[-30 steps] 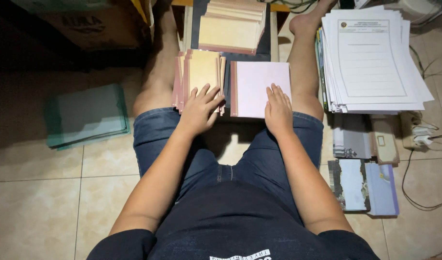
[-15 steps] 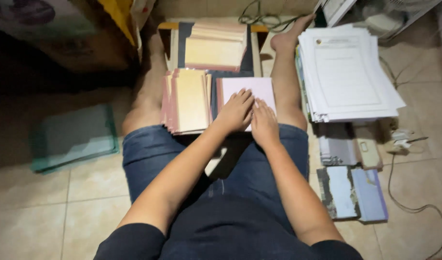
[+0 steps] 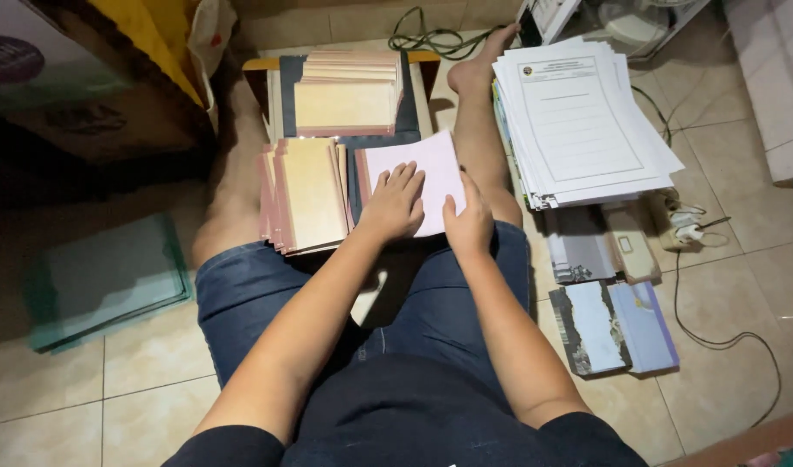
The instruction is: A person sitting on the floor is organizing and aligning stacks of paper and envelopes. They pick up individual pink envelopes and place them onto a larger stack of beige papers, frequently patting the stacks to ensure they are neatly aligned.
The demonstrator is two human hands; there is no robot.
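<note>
Fingers [image 3: 402, 183] of left hand [image 3: 395, 207] lie spread flat on pink sheet [image 3: 427, 169]; right hand [image 3: 468, 223] touches its edge. Better press evenly, keeping corners aligned.

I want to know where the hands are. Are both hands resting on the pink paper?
Yes, the left hand and the right hand both lie flat on the pink sheet between the person's legs.

Dark short-sleeved shirt, blue denim shorts, bare forearms, legs and feet.
</note>
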